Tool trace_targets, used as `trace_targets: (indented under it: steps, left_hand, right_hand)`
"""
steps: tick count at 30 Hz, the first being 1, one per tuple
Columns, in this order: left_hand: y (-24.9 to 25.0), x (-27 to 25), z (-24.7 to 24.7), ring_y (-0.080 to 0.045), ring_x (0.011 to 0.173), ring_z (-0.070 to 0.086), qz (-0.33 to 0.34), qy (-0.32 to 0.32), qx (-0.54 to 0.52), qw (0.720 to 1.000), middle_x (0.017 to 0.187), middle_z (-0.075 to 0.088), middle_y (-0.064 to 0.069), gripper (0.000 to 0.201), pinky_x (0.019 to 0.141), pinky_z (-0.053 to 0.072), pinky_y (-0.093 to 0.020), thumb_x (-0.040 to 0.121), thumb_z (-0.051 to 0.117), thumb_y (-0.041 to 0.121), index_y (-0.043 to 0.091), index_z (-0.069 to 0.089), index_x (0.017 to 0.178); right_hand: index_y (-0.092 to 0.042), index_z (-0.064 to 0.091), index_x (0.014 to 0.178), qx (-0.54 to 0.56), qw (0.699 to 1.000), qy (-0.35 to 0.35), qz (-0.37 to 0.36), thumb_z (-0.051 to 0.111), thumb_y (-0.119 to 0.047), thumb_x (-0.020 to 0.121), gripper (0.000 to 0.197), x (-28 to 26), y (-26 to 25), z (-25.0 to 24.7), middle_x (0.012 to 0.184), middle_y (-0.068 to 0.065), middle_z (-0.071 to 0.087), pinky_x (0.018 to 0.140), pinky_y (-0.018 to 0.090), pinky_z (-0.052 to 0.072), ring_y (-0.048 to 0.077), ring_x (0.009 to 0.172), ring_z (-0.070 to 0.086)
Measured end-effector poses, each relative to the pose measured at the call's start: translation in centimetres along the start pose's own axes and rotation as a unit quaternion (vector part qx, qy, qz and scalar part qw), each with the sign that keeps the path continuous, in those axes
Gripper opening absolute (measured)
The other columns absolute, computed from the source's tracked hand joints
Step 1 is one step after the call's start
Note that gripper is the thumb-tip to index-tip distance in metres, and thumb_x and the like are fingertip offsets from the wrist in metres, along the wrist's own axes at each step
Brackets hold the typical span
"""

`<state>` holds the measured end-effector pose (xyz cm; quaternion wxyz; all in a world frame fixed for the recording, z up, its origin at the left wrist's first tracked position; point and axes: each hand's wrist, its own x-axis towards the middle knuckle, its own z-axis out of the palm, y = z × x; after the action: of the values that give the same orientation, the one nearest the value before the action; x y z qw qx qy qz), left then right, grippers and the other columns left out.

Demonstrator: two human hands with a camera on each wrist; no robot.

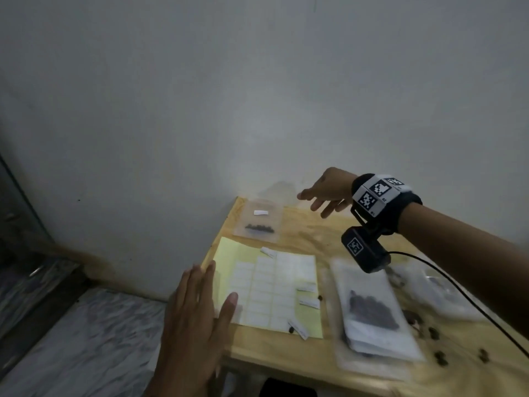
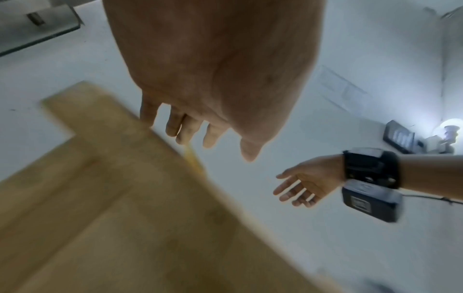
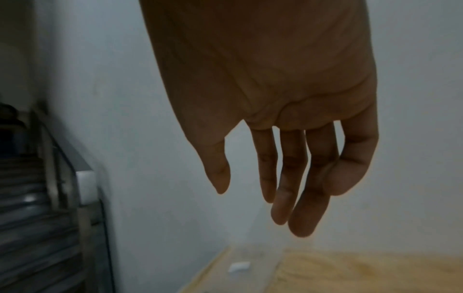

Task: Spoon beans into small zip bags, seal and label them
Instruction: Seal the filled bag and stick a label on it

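- At the far left corner of the wooden table (image 1: 257,351), against the wall, lies a small clear zip bag (image 1: 258,222), flat, with a dark row of beans along its lower edge and a white label (image 1: 260,212) stuck above them.
- Just in front of it lies a yellow label sheet (image 1: 243,253) with rows of white stickers; several peeled white strips lie loose at its edges.
- To the right, a blurred stack of clear bags (image 1: 375,313) holds a dark heap of beans, and loose beans (image 1: 435,333) are scattered on the wood near the right edge.
- The right hand (image 1: 326,193) hangs in the air beyond the table's far edge, to the right of the labelled bag, palm down, fingers loosely spread, holding nothing.
- The left hand (image 1: 197,313) hovers flat at the table's left edge, fingers straight and together, thumb out over the sheet's near corner; it grips nothing, and whether it touches the sheet is unclear.
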<state>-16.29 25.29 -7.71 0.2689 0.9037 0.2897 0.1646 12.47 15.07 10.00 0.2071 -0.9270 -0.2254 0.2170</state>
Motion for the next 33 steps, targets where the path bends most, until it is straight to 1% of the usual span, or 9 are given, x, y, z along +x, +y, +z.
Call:
trace_targets:
  steps: [3,6,10,13,16,20,25,29,33]
  left_hand:
    - [3.6,-0.4,-1.5,-0.016,0.147,0.02,0.04,0.046,-0.002,0.998,0.158,0.03,0.004,0.073,0.116,0.023,-0.041,0.087,0.02,0.07,0.034,0.034,0.149]
    - [8.7,-0.9,-1.6,-0.016,0.125,0.045,0.092,0.088,-0.017,0.992,0.131,0.056,0.008,0.059,0.101,0.039,-0.036,0.089,0.03,0.063,0.031,0.056,0.131]
    - [14.7,-1.6,1.0,-0.012,0.102,0.052,0.096,0.036,-0.028,0.994,0.099,0.062,0.011,0.034,0.089,0.044,-0.033,0.094,0.05,0.052,0.032,0.063,0.118]
    - [16.8,-2.1,3.4,-0.014,0.107,0.053,0.071,-0.001,0.031,0.997,0.103,0.066,0.008,0.04,0.094,0.043,-0.034,0.094,0.047,0.055,0.029,0.063,0.119]
    - [17.7,-2.5,5.2,-0.014,0.112,0.053,0.051,-0.014,0.077,0.996,0.11,0.067,0.01,0.044,0.097,0.041,-0.033,0.094,0.044,0.059,0.029,0.063,0.119]
    - [18.3,-3.0,6.4,-0.014,0.115,0.051,0.042,-0.008,0.099,0.994,0.118,0.065,0.012,0.045,0.098,0.038,-0.033,0.095,0.041,0.059,0.03,0.062,0.123]
    - [18.6,-3.2,6.8,-0.013,0.106,0.053,0.031,0.014,0.056,0.998,0.102,0.064,0.01,0.042,0.096,0.037,-0.032,0.094,0.046,0.056,0.03,0.064,0.121]
    - [19.1,-3.4,6.9,-0.013,0.094,0.056,0.034,0.056,0.025,0.998,0.086,0.062,0.011,0.034,0.088,0.038,-0.031,0.092,0.056,0.05,0.029,0.07,0.113]
    - [19.4,-3.4,6.6,-0.01,0.071,0.061,0.036,0.099,-0.107,0.989,0.068,0.062,0.013,0.028,0.078,0.05,-0.032,0.086,0.069,0.039,0.025,0.074,0.109]
  right_hand:
    - [-0.018,0.073,0.103,0.004,0.999,0.025,-0.033,0.07,-0.048,0.09,0.032,-5.6,2.7,-2.0,0.091,-0.006,0.079,0.076,0.03,0.056,0.015,0.079,0.077]
    - [-0.021,0.076,0.1,0.036,0.997,0.05,-0.051,0.071,-0.046,0.09,0.027,-11.2,6.7,-2.2,0.087,-0.008,0.079,0.063,0.025,0.051,0.01,0.068,0.073]
    - [-0.019,0.079,0.093,0.035,0.995,0.085,-0.044,0.074,-0.042,0.088,0.024,-15.7,12.6,0.0,0.082,-0.007,0.078,0.053,0.017,0.051,0.008,0.063,0.072]
    - [-0.02,0.081,0.089,0.014,0.994,0.107,-0.024,0.074,-0.044,0.088,0.025,-16.6,16.2,2.2,0.076,-0.007,0.077,0.054,0.017,0.053,0.005,0.063,0.071]
    - [-0.013,0.078,0.073,0.008,0.993,0.114,0.006,0.071,-0.042,0.089,0.034,-16.4,18.7,4.0,0.067,-0.002,0.075,0.062,0.031,0.062,0.015,0.058,0.071]
    - [-0.022,0.055,0.047,0.0,0.992,0.127,0.02,0.07,-0.043,0.089,0.049,-15.5,20.6,5.7,0.042,-0.006,0.051,0.058,0.034,0.053,0.007,0.039,0.047]
    - [-0.019,0.067,0.059,0.018,0.99,0.14,0.02,0.069,-0.045,0.089,0.04,-15.2,21.1,6.8,0.054,-0.005,0.062,0.054,0.022,0.048,0.005,0.049,0.056]
    - [-0.021,0.063,0.054,0.048,0.983,0.179,0.008,0.069,-0.042,0.09,0.042,-15.6,21.4,6.8,0.048,-0.007,0.058,0.048,0.018,0.042,0.002,0.042,0.049]
    - [-0.027,0.077,0.079,0.148,0.956,0.253,-0.019,0.077,-0.043,0.084,0.016,-16.6,21.1,6.5,0.07,-0.012,0.073,0.063,0.021,0.056,-0.001,0.066,0.066]
